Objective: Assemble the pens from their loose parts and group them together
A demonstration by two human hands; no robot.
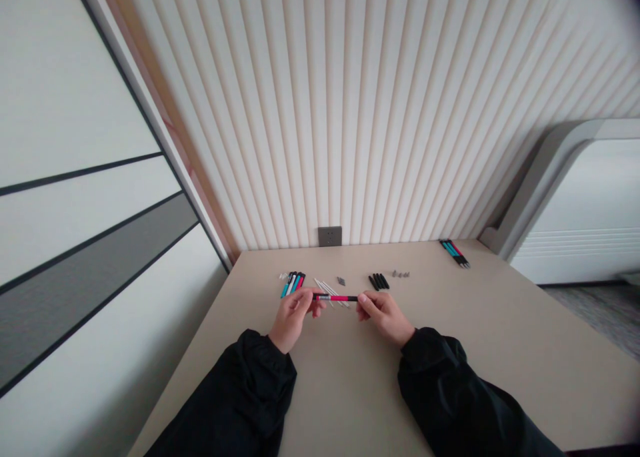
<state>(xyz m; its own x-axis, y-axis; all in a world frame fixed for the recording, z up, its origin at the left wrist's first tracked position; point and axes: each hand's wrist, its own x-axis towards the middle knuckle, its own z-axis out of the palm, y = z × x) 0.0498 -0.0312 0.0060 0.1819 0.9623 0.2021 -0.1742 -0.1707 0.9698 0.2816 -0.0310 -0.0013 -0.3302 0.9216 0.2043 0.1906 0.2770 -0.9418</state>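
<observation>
A pink pen (340, 298) with black ends is held level above the table between my two hands. My left hand (294, 314) pinches its left end, and my right hand (383, 314) pinches the black right end. Behind it lie several white refills (327, 286), partly covered by the pen. Next to my left hand are several pen barrels (293, 282) in blue, white and pink. Several black pen grips (379, 282) lie beyond my right hand, with small grey parts (401, 274) beside them. Small dark grey pieces (341, 281) sit behind the refills.
Several pens (455, 253) lie side by side at the table's back right. Tiny whitish parts (283, 276) rest at the back left. The beige table (345, 390) meets a ribbed wall with a dark socket (330, 236). A white panelled surface (90, 244) borders the left side.
</observation>
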